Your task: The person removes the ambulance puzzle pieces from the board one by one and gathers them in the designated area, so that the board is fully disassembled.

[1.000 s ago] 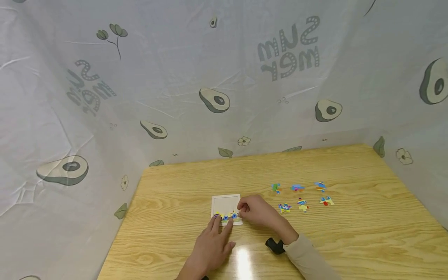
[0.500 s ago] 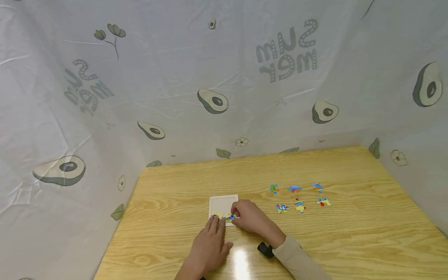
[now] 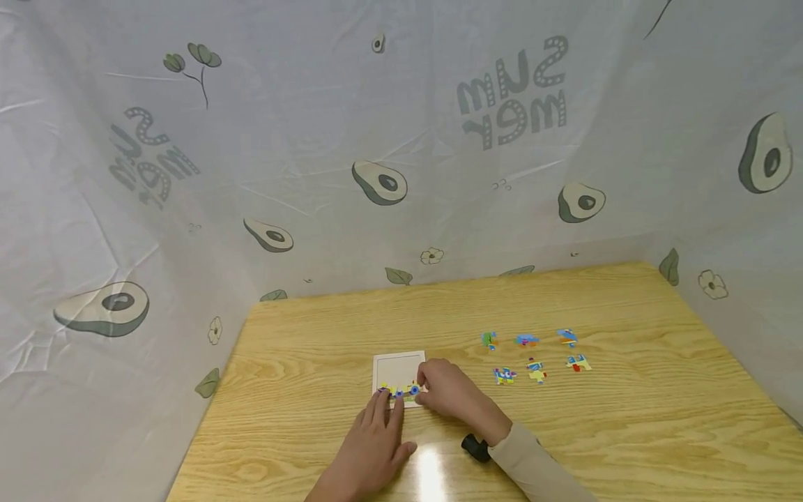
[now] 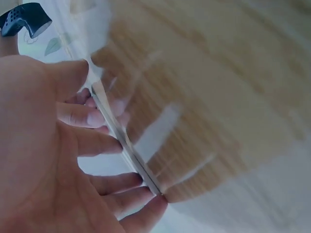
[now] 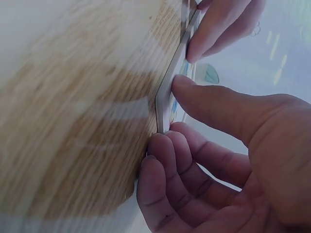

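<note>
A small white puzzle tray [image 3: 399, 367] lies flat on the wooden table. Along its near side runs a row of colourful jigsaw pieces [image 3: 399, 393] with blue wheels. My left hand [image 3: 375, 446] reaches in from below, its nearly straight fingertips resting on the row's left and middle. At the tray's right side, my right hand [image 3: 454, 394] has thumb and index finger on either side of a jigsaw piece [image 3: 414, 390], pinching it in its place. The right wrist view shows the thumb [image 5: 209, 104] over the tray edge [image 5: 164, 104], other fingers curled below.
To the right lie two rows of loose jigsaw pieces, among them a green one [image 3: 488, 340], a blue one [image 3: 567, 337] and a yellow-red one [image 3: 578, 363]. A pale printed curtain [image 3: 314, 139] stands behind and beside the wooden table [image 3: 627, 432].
My right hand has moved in slightly left and closer over the right-hand piece of the row. The left fingers stay on the row. The whole view has shifted a little.
</note>
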`<state>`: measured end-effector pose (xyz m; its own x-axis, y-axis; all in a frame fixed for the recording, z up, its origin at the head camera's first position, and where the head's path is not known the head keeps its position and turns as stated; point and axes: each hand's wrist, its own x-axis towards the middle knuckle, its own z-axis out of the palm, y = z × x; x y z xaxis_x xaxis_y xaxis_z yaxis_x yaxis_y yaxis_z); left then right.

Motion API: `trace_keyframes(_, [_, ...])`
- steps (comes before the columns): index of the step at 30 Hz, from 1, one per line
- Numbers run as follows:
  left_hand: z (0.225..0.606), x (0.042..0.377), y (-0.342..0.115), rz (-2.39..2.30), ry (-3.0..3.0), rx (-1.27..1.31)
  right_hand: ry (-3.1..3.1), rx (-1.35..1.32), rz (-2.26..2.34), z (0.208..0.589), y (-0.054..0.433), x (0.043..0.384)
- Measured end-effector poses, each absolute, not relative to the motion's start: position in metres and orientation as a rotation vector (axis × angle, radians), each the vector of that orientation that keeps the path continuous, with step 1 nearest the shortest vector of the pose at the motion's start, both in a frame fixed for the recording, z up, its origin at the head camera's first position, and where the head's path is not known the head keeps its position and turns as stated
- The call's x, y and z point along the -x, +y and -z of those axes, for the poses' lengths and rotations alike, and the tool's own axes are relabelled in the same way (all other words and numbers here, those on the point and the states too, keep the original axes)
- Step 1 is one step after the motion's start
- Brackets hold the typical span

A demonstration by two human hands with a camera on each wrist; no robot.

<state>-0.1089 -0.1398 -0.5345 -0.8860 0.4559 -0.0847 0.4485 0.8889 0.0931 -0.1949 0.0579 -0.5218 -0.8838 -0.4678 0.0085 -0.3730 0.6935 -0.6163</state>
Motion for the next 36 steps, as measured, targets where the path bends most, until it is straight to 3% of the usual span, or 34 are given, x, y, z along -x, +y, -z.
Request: trace_keyframes(36, [0.5302, 0.1101, -0.137, -0.087, 2.918, -0.67, 2.712, 0.742, 0.992, 0.5245, 0.058, 0.1951])
